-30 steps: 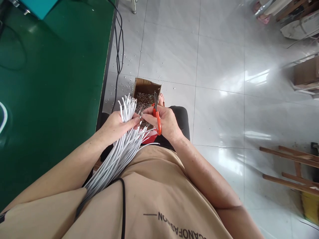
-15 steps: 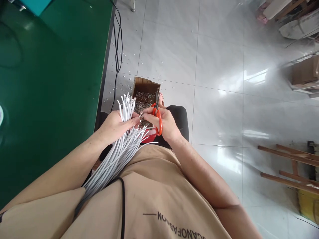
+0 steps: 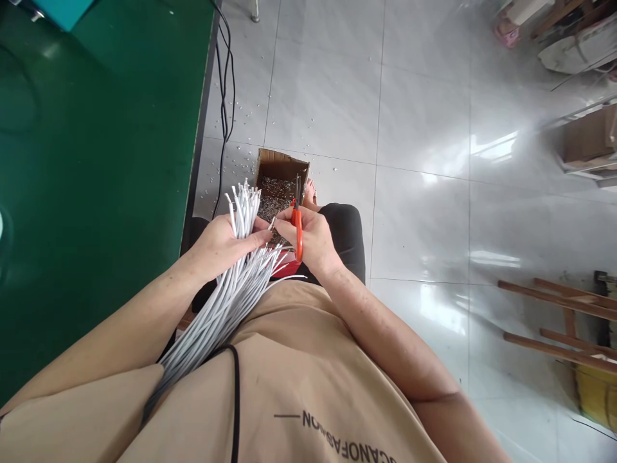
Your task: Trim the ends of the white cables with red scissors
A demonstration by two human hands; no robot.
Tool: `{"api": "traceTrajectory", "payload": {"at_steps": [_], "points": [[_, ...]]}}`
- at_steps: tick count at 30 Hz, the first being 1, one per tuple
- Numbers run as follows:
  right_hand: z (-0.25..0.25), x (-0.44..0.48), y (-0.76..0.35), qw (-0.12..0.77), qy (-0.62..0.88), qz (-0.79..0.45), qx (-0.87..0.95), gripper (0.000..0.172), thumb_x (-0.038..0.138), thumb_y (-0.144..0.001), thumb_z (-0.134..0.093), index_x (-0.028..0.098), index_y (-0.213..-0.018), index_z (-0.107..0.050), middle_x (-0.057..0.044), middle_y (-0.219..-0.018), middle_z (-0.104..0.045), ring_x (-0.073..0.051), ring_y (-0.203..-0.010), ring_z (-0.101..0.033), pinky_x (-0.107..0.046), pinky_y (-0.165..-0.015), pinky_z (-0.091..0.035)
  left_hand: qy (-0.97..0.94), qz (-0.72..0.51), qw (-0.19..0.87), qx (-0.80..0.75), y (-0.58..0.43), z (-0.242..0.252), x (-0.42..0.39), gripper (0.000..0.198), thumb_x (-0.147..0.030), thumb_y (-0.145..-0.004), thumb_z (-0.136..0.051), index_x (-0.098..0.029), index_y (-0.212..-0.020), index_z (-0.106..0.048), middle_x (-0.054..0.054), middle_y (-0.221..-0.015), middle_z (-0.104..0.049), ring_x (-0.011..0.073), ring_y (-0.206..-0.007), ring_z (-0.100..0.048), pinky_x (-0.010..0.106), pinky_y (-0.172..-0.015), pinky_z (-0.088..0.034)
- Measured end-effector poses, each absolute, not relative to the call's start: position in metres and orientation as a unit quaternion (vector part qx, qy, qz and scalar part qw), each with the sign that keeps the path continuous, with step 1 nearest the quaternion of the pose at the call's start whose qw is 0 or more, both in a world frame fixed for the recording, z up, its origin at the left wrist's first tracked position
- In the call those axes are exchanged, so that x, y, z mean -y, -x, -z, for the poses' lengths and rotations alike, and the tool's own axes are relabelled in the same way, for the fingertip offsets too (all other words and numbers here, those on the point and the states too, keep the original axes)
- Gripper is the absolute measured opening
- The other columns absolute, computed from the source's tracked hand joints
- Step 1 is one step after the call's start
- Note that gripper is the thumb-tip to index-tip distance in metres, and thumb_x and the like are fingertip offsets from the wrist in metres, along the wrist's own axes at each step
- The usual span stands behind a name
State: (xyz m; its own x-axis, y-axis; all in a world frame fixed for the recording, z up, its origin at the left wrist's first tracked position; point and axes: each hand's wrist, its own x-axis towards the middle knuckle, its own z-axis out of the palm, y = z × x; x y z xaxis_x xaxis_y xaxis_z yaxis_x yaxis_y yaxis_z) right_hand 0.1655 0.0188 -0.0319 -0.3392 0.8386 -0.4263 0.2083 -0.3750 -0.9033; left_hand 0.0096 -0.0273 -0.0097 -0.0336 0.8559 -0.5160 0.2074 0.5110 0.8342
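Observation:
A thick bundle of white cables runs from under my left arm across my lap, its cut ends fanning out at the top. My left hand is closed around the upper part of the bundle, thumb and fingertips pinching toward the right. In my right hand are scissors with orange handles, the blades pointing away from me. The thumb and forefinger of that hand pinch a cable end close to the left fingertips. Which strand it belongs to is hard to make out.
Below my hands stands a cardboard box holding many small clippings. More bits lie scattered on the tiled floor. A green-topped table is at my left, with black cords hanging by its edge. Wooden legs stick out at right.
The scissors have turned in my right hand, so their handles now show edge-on and the blades have shifted slightly left. My left hand stays on the bundle.

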Motion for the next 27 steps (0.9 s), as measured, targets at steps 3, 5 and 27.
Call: {"api": "traceTrajectory", "payload": {"at_steps": [3,5,27], "points": [[0.037,-0.013,-0.162,0.258,0.544,-0.605,0.52,0.01,0.026,-0.07,-0.058,0.017,-0.071,-0.061,0.004,-0.064,-0.056,-0.009,-0.059,-0.047,-0.021,-0.059,-0.041,-0.4,-0.289,0.546,-0.678,-0.009,0.011,0.028,0.025,-0.04,-0.072,-0.073,-0.017,-0.078,-0.065,0.002,-0.072,-0.066,0.015,-0.069,-0.058,0.026,-0.066,-0.044],[0.036,-0.008,-0.162,0.275,0.535,-0.587,0.543,0.01,0.026,-0.071,-0.058,0.017,-0.072,-0.062,0.002,-0.068,-0.059,-0.01,-0.062,-0.049,-0.022,-0.061,-0.042,-0.378,-0.307,0.561,-0.669,-0.008,0.014,0.029,0.027,-0.041,-0.072,-0.073,-0.016,-0.08,-0.064,0.0,-0.071,-0.063,0.0134,-0.066,-0.057,0.025,-0.064,-0.043],[0.016,-0.032,-0.164,0.302,0.527,-0.572,0.551,0.022,0.034,-0.079,-0.059,0.017,-0.088,-0.071,0.0,-0.078,-0.066,-0.01,-0.067,-0.054,-0.023,-0.065,-0.044,-0.296,-0.407,0.564,-0.655,-0.009,0.018,0.031,0.037,-0.04,-0.071,-0.075,-0.02,-0.103,-0.073,0.004,-0.096,-0.074,0.0209,-0.09,-0.067,0.035,-0.087,-0.05]]}}
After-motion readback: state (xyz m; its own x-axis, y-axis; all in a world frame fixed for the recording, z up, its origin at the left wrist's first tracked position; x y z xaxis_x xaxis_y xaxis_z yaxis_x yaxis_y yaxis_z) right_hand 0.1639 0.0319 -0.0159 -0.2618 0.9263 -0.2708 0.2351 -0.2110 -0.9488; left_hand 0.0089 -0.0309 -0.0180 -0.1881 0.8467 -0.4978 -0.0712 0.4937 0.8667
